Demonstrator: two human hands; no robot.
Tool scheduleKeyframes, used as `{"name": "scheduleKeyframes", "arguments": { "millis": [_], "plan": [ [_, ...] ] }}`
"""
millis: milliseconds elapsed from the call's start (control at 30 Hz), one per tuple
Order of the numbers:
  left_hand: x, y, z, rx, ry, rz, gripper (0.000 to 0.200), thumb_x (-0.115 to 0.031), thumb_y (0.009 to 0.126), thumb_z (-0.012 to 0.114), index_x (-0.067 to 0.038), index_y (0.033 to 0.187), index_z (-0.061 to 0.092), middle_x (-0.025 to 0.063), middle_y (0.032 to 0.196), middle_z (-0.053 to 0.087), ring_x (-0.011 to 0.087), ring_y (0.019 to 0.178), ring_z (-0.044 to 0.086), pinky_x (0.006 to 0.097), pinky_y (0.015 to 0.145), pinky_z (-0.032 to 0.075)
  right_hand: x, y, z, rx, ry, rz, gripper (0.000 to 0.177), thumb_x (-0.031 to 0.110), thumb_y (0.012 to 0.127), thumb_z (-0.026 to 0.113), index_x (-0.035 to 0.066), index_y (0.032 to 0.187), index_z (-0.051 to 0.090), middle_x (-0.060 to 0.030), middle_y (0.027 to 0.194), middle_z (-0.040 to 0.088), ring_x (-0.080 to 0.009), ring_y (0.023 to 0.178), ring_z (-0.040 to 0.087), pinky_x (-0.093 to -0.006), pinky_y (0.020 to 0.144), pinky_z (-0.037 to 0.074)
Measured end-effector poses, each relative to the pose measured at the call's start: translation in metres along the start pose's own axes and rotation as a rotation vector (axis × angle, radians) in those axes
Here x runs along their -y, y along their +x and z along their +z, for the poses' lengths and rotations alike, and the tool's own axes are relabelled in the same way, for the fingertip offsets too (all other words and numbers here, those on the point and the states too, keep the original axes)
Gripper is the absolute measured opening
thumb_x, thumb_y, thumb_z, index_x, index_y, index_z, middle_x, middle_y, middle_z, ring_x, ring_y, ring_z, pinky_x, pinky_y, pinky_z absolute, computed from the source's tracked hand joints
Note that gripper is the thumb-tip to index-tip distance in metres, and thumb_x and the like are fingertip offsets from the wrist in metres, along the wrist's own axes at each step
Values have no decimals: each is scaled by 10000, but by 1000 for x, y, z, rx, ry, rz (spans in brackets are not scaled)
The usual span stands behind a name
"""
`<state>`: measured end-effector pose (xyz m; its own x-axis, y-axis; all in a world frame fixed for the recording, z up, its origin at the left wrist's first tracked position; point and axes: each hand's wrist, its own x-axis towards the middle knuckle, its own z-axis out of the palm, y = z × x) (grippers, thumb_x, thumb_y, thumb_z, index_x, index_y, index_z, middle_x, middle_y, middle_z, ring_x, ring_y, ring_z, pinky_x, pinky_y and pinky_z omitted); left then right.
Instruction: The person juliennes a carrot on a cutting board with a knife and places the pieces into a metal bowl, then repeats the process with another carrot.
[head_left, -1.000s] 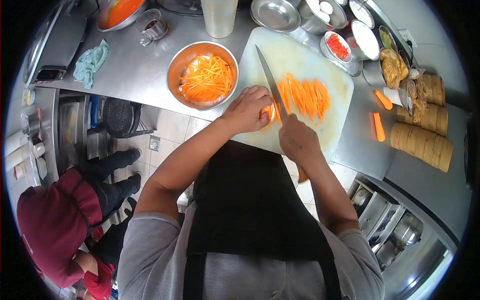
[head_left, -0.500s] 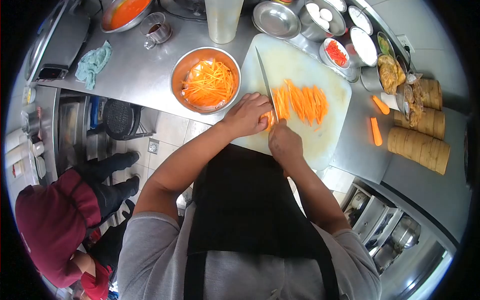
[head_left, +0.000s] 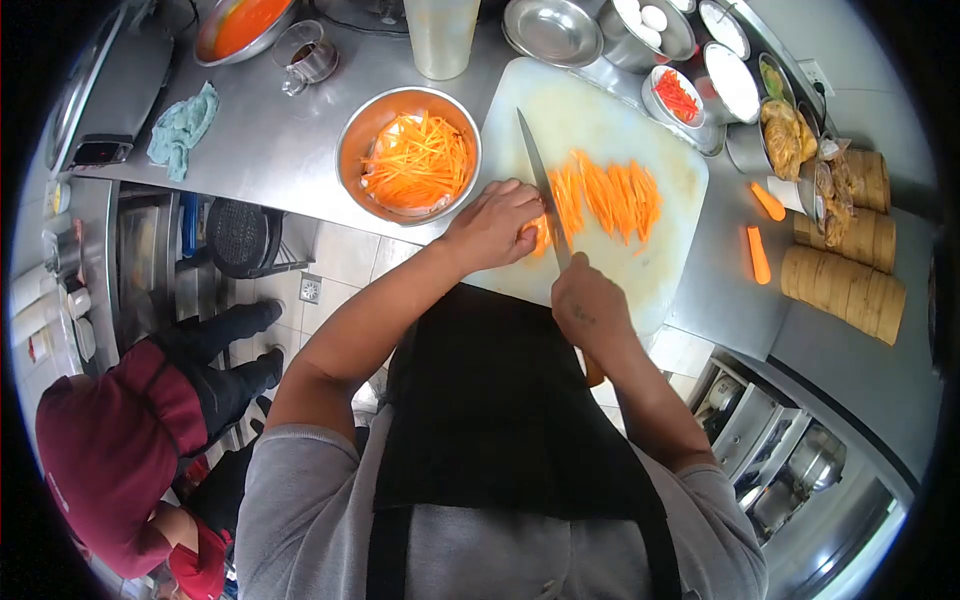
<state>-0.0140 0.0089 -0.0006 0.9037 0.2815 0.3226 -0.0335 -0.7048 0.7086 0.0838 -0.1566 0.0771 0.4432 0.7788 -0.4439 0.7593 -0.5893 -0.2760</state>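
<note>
- Steel counter (head_left: 280, 140) of a kitchen carries a white cutting board (head_left: 600, 110).
- Left hand (head_left: 495, 222) presses curled fingers onto a small carrot stack (head_left: 540, 235) at the board's near-left edge. Right hand (head_left: 590, 305) is clenched round the knife (head_left: 535, 165), blade against the stack.
- Cut strips (head_left: 605, 195) fan across the board's middle, and a steel bowl (head_left: 352, 140) left of the board holds more.
- Most looks cut. The stack and 2 carrot pieces (head_left: 758, 254) right of the board are uncut.

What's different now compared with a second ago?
The right hand drew the knife slightly back toward the person. The left hand still pins the carrot piece on the cutting board; nothing let go. The cut strips and bowl stayed put.
</note>
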Motion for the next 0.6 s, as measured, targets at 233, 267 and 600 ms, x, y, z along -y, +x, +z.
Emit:
{"name": "scheduleKeyframes", "arguments": {
  "millis": [233,267,600],
  "plan": [
    [0,-1,-2,32,15,-5,219,-95,762,665,-44,970,622,103,1047,583,310,1035,555,433,938,440,2,10,-9,-86,32,-81,203,165,964,496,-35,964,533,-279,795,686,-444,762,700,-510,721,568],
    [-1,-2,-2,46,9,-36,219,-94,762,668,-44,970,622,102,1053,583,310,1037,554,433,939,439,8,-3,-15,-9,-8,-1,202,165,963,501,-35,958,533,-278,794,686,-441,763,701,-511,719,567],
    [1,-5,-1,29,4,-21,210,-94,781,680,-41,976,622,110,1058,586,310,1039,558,428,939,436,16,-8,-17,62,16,87,210,171,963,506,-38,942,520,-293,787,680,-441,773,703,-510,724,567]
  ]
}}
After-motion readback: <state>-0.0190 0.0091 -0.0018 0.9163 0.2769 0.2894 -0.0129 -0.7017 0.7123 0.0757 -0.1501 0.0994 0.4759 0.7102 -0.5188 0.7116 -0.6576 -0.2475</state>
